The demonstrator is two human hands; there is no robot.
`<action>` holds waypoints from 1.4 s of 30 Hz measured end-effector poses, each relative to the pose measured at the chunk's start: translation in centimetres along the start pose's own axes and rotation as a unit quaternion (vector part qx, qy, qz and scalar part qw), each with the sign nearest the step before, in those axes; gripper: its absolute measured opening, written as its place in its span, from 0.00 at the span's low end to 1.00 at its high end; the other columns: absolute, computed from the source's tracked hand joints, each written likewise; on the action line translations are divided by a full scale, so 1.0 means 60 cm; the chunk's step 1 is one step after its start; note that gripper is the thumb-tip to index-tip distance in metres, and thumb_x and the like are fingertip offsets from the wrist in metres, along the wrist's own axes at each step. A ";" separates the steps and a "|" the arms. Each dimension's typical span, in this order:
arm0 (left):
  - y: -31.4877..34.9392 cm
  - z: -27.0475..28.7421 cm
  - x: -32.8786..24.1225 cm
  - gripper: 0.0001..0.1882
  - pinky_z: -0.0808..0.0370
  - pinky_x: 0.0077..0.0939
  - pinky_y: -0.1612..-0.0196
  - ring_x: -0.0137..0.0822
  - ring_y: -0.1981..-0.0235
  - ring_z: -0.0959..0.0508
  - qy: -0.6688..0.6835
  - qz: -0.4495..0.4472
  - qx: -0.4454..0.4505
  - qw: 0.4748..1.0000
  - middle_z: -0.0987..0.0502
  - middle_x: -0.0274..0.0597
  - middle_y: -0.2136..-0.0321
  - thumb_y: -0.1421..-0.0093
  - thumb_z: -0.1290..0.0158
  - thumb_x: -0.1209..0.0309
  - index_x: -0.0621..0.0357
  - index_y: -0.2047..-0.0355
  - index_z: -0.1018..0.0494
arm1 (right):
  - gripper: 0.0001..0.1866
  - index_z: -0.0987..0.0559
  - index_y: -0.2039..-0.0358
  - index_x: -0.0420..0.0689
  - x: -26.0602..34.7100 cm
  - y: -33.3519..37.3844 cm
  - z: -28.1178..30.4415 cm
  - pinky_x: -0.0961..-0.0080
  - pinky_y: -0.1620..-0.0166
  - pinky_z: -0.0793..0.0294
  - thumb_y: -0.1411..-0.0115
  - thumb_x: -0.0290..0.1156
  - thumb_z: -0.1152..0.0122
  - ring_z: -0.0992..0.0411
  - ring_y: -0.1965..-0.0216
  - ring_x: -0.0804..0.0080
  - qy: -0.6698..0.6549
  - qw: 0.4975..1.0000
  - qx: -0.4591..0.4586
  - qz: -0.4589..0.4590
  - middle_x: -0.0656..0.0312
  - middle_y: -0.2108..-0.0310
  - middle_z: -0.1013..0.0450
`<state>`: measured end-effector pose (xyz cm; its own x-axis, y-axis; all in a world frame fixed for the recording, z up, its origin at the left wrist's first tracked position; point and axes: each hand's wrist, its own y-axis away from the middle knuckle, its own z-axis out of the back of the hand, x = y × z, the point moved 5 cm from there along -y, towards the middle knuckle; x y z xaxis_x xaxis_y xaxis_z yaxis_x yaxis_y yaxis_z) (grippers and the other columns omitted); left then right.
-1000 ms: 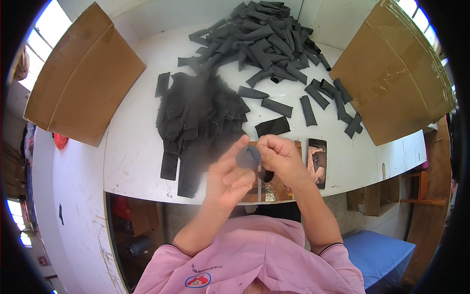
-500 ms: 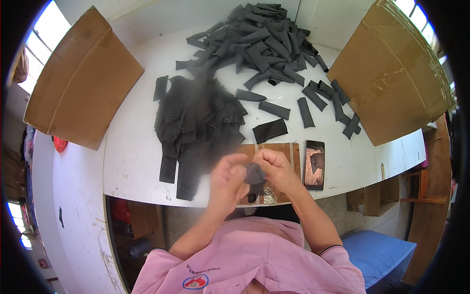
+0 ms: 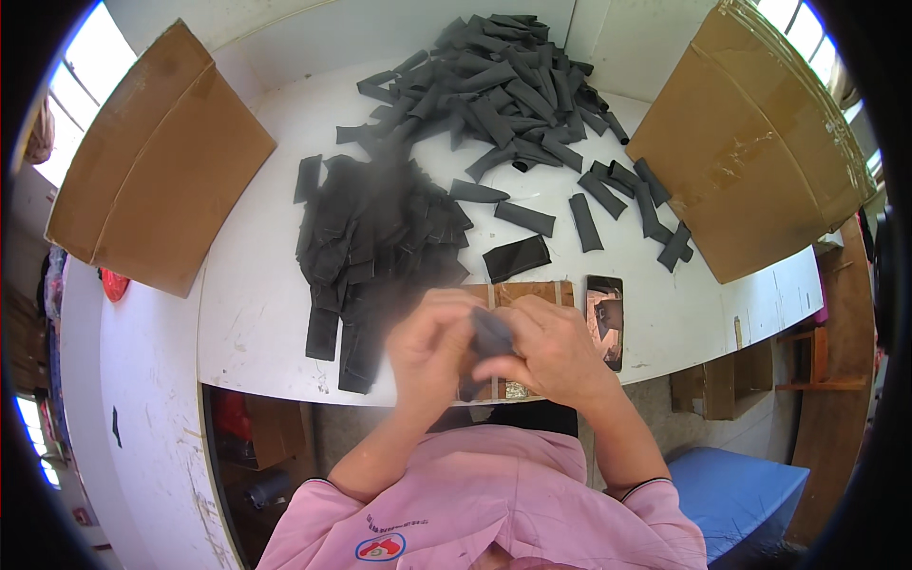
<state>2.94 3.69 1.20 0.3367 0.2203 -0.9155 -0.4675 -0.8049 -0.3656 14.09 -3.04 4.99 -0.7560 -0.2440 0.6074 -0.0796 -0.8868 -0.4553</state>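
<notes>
A small dark grey fabric sleeve (image 3: 491,334) is between my two hands, above the front edge of the white table. My left hand (image 3: 432,344) grips its left side with bent fingers. On the other side, my right hand (image 3: 554,347) holds it with the thumb stretched across below. My fingers hide part of the sleeve. Under the hands lies a brown board (image 3: 534,293) with pale strips. Just beyond it rests a flat black fabric piece (image 3: 517,258). A heap of flat black fabric pieces (image 3: 366,242) lies beyond my left hand.
A large pile of dark grey rolled tubes (image 3: 503,95) fills the back of the table (image 3: 256,323), with several loose ones nearer. Cardboard boxes (image 3: 157,161) stand left and right. A phone (image 3: 605,323) lies right of the board. A blue-covered block (image 3: 736,494) is at lower right.
My right hand has turned, and its thumb now stretches under the sleeve. My left hand has shifted slightly left and up. The sleeve stays between both hands.
</notes>
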 end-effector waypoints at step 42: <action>-0.004 -0.020 0.033 0.11 0.31 0.18 0.63 0.30 0.68 0.28 0.192 0.147 0.028 0.970 0.26 0.45 0.68 0.48 0.47 0.70 0.68 0.68 0.27 | 0.06 0.27 0.75 0.42 -0.061 0.030 -0.060 0.70 0.77 0.32 0.55 0.28 0.43 0.31 0.78 0.61 -0.027 0.999 -0.016 -0.020 0.58 0.81 0.31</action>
<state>4.73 3.68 -0.32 0.4560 -0.2445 -0.8558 -0.6301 -0.7678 -0.1164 14.36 -2.35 -0.40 -0.7155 -0.2307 0.6594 -0.1303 -0.8833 -0.4504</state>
